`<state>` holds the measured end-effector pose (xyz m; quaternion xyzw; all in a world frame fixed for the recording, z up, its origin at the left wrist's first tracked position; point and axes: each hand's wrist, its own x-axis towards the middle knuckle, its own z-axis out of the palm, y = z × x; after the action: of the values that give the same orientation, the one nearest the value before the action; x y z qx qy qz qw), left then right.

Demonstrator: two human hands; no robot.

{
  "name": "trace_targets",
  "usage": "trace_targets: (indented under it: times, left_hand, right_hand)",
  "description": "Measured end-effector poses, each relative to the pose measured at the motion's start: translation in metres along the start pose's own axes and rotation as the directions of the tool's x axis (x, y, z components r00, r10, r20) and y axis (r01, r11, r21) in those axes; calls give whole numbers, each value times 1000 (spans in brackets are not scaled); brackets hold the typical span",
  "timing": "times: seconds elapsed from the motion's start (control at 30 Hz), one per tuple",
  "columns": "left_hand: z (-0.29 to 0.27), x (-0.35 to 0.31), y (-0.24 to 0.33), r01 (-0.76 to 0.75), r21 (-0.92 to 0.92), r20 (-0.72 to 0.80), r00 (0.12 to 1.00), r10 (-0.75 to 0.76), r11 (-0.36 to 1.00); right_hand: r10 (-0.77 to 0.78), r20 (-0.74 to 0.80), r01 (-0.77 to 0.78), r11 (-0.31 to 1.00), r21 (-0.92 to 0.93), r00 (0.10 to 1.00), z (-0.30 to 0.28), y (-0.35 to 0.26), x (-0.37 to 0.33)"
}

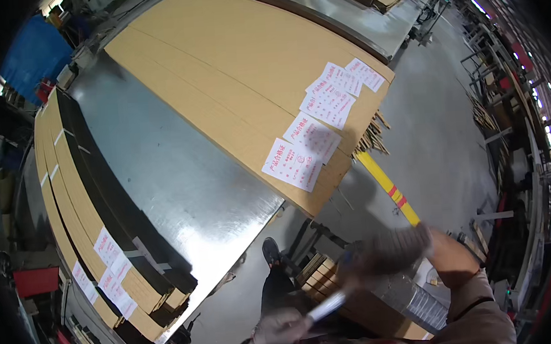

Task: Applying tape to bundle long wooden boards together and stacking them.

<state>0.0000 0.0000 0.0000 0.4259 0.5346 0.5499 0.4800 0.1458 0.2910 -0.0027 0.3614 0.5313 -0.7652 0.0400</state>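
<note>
My left hand (278,333), in a pale glove, is closed at the lower end of a narrow white strip (327,306). The strip slants up toward my right hand (388,253), which wears a grey glove. Motion smears the right hand's fingers, so its grip cannot be made out. Beyond my hands lies a stack of long tan boards (216,61). White sheets with red print (294,164) overlap along the stack's near right end.
A shiny metal table (180,185) carries the boards. More bundled boards (66,186) with dark sides and paper sheets lie at left. A yellow strip (388,186) is on the right. Below my arms stands a box-like stack (386,298) with clear wrap.
</note>
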Motion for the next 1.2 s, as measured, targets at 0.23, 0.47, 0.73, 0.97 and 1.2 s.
trace_targets:
  times: [0.23,0.47,0.73,0.97,1.2]
  left_hand:
    - [75,32,-185,236,-733,-50,917,-397,638]
    - [42,5,-149,359,-443,-54,904,-424,822]
    - [21,34,-7,368,-59,-270,889,-369,928]
    - [10,111,-61,135,138,322,931,-173,981]
    - [14,103,-56,320,154,279,893,-352,935]
  right_hand:
    - [221,393,-14,885,-466,893,-16,114,52]
    - [-492,-198,128,552,-824,848,118,74,-42]
    - [-762,-158,314,434,-844,628,135,40,-65]
    - [-128,345,355,60,-933,930,93,9,-26]
    - [-393,-178,-40,334,-942,902,2,103,44]
